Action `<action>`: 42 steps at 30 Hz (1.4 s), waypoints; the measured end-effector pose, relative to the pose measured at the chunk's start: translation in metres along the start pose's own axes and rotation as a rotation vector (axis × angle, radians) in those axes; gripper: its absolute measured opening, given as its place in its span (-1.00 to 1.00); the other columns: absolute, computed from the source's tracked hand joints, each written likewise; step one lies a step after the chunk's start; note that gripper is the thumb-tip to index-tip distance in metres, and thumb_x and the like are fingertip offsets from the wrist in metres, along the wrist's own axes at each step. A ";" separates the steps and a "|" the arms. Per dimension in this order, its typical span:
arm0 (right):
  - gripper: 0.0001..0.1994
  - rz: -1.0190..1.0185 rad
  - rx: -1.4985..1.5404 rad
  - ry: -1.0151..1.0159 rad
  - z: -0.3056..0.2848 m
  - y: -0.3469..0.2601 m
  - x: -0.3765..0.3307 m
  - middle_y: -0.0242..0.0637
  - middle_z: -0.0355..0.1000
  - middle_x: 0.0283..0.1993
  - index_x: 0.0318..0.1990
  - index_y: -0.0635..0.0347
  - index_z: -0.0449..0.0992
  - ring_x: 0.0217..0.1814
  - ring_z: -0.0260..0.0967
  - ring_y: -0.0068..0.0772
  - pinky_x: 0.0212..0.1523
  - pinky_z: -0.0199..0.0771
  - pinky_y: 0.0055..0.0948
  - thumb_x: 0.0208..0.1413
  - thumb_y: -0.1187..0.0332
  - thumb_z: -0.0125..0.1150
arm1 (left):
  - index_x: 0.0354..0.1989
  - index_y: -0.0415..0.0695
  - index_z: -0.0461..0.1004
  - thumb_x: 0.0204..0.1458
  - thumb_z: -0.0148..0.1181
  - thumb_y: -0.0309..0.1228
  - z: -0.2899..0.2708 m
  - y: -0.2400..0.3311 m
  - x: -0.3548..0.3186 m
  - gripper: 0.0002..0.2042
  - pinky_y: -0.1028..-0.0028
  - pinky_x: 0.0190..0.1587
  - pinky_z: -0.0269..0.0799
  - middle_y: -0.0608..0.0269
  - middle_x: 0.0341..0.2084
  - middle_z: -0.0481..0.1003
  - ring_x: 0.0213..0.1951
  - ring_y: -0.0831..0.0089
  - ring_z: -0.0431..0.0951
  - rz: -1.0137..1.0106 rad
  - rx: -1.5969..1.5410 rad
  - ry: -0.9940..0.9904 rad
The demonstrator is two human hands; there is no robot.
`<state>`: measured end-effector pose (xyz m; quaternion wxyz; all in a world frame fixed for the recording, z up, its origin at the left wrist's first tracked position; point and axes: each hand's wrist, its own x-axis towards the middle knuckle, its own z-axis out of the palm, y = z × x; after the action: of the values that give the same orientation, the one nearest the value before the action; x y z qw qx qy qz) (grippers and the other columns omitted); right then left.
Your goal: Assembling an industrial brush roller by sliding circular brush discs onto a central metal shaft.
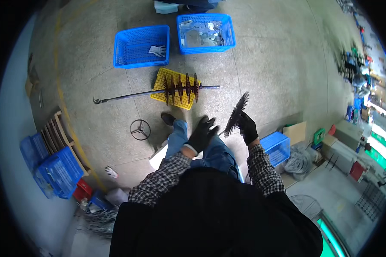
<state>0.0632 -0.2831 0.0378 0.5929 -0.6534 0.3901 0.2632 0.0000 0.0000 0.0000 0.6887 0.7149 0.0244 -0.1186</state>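
Left hand (203, 135) loosely spread; right hand (247, 127) curled, gripping.

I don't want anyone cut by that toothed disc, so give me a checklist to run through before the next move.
1. Right hand gripping the toothed disc: ok.
2. Left hand free: ok, nothing seen in it.
3. Both hands covered: ok, black gloves.
4. Rod with discs lying across the yellow crate: ok, both ends overhang.
5. Way clear left of the left shoe: not ok, a spoked ring lies there.
6. Toothed disc undamaged: cannot tell, detail too small.
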 end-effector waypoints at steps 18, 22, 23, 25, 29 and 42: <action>-0.62 -0.298 0.273 -0.140 0.018 0.177 0.143 -0.26 0.55 0.04 0.17 0.26 0.48 -0.07 0.50 -0.43 -0.08 0.47 -0.55 0.18 0.53 0.06 | -0.46 -0.06 0.55 -0.04 0.18 -0.33 -0.142 -0.054 -0.112 -0.90 0.12 -0.16 0.41 0.16 -0.35 0.55 -0.30 0.14 0.53 0.101 0.652 -0.901; -0.63 -0.278 0.431 -0.096 0.044 0.199 0.249 -0.32 0.57 -0.04 0.20 0.23 0.47 -0.16 0.49 -0.56 -0.16 0.44 -0.63 0.24 0.44 0.11 | -0.40 -0.02 0.56 0.01 0.12 -0.29 -0.171 -0.116 -0.057 -0.87 0.10 -0.19 0.41 0.23 -0.44 0.56 -0.39 0.18 0.51 0.151 1.149 -1.067; -0.62 -0.278 0.422 -0.112 0.045 0.205 0.279 -0.33 0.57 -0.07 0.20 0.22 0.47 -0.19 0.48 -0.58 -0.18 0.43 -0.63 0.24 0.43 0.12 | -0.36 -0.06 0.56 0.02 0.10 -0.29 -0.191 -0.154 -0.035 -0.84 0.11 -0.19 0.42 0.20 -0.42 0.56 -0.39 0.15 0.52 -0.056 1.135 -0.912; -0.62 -0.241 0.420 -0.110 0.056 0.218 0.338 -0.36 0.57 -0.11 0.21 0.20 0.48 -0.24 0.46 -0.60 -0.21 0.43 -0.62 0.23 0.41 0.15 | -0.25 -0.17 0.57 0.06 0.11 -0.30 -0.246 -0.217 0.026 -0.77 0.17 -0.19 0.45 0.10 -0.38 0.56 -0.35 0.07 0.53 -0.073 1.073 -0.468; -0.63 -0.250 0.523 -0.175 0.096 0.216 0.437 -0.37 0.57 -0.12 0.19 0.18 0.51 -0.26 0.43 -0.62 -0.22 0.42 -0.61 0.24 0.41 0.17 | 0.27 -0.20 0.34 0.00 0.28 -0.24 -0.393 -0.332 0.108 -0.37 0.17 0.03 0.43 -0.03 0.09 0.48 0.00 0.00 0.53 0.257 1.583 -0.175; -0.62 -0.880 -0.345 -0.136 0.138 0.220 0.495 -0.42 0.56 -0.13 0.18 0.11 0.54 -0.25 0.42 -0.59 -0.20 0.42 -0.61 0.21 0.45 0.10 | 0.01 -0.09 0.54 -0.05 0.21 -0.32 -0.429 -0.525 0.201 -0.61 0.17 0.04 0.43 0.10 0.09 0.49 -0.02 0.04 0.51 0.200 1.507 -0.844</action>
<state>0.1742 -0.2444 -0.5090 0.5551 -0.8268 -0.0127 0.0901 0.1494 0.4255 -0.5445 -0.0096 0.8755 -0.3809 -0.2973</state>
